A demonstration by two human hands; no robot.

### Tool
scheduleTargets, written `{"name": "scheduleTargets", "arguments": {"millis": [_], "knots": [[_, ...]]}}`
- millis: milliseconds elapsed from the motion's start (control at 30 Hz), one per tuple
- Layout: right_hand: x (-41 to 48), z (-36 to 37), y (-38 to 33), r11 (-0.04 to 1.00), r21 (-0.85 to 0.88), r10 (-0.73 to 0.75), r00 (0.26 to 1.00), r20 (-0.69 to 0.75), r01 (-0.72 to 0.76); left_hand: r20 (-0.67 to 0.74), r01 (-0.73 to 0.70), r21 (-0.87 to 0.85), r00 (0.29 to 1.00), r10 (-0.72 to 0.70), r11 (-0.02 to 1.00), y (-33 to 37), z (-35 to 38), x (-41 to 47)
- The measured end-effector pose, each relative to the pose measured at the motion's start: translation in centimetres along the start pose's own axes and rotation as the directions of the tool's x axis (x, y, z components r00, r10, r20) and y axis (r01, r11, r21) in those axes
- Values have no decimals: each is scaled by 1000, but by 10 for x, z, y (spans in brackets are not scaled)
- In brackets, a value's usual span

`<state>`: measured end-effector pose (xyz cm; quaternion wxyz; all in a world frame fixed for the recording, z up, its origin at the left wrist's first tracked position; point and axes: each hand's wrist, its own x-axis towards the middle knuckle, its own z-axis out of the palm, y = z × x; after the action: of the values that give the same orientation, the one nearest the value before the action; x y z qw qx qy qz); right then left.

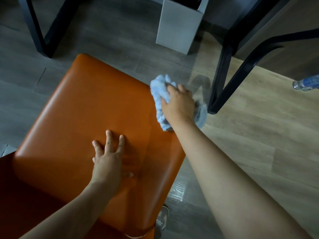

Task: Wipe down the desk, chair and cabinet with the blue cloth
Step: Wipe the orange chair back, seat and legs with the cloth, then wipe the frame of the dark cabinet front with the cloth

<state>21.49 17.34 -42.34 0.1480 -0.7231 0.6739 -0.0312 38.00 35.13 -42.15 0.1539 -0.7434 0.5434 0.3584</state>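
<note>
At frame centre, orange chair seat (pixel 89 121): left hand (pixel 108 163) flat on it, fingers spread; right hand (pixel 178 103) clutches bunched blue cloth (pixel 159 94) at seat's right edge.

2 bare forearms (pixel 224 169), bare hands (pixel 179 104); 1 pale shoe (pixel 162 217).

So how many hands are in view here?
2: the left hand presses flat on the orange chair seat; the right hand grips the blue cloth at the seat's right edge.

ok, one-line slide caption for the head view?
Right hand grips the blue cloth at the edge of the orange chair seat; left hand rests flat on it.
</note>
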Motion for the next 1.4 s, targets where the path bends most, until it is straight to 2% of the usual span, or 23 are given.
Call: {"name": "scheduleTargets", "arguments": {"millis": [67,167,267,400,600,800,933,1100,1267,1333,1400], "knots": [[-4,-2,24,990,-20,140,989,36,-140,9,4,3,1000,-4,1000,1,-1,0],[-21,-17,72,939,-39,343,935,93,-341,40,13,20,999,-14,1000,3,-9,-4],[-59,-41,115,893,-41,451,886,108,-449,103,22,31,994,-25,999,9,-27,-12],[-106,-91,135,890,72,447,892,67,-451,39,-42,-34,998,43,999,35,-58,-42],[-182,-195,132,879,268,402,915,25,-393,-55,-182,-45,982,179,982,108,-117,-137],[-260,-313,142,868,362,400,911,-102,-341,-121,-390,-42,916,383,920,184,-167,-242],[-317,-395,149,862,371,446,864,-232,-345,-114,-564,-52,823,556,824,233,-194,-299],[-373,-497,184,850,390,504,763,-405,-355,-202,-779,45,606,770,625,333,-229,-379],[-414,-588,235,875,415,469,647,-601,-249,-273,-863,136,439,856,487,442,-250,-449],[-422,-619,267,884,424,447,620,-645,-197,-313,-885,159,374,873,437,488,-252,-470],[-422,-644,293,891,416,436,606,-666,-184,-344,-902,143,341,875,408,524,-253,-482]]}}
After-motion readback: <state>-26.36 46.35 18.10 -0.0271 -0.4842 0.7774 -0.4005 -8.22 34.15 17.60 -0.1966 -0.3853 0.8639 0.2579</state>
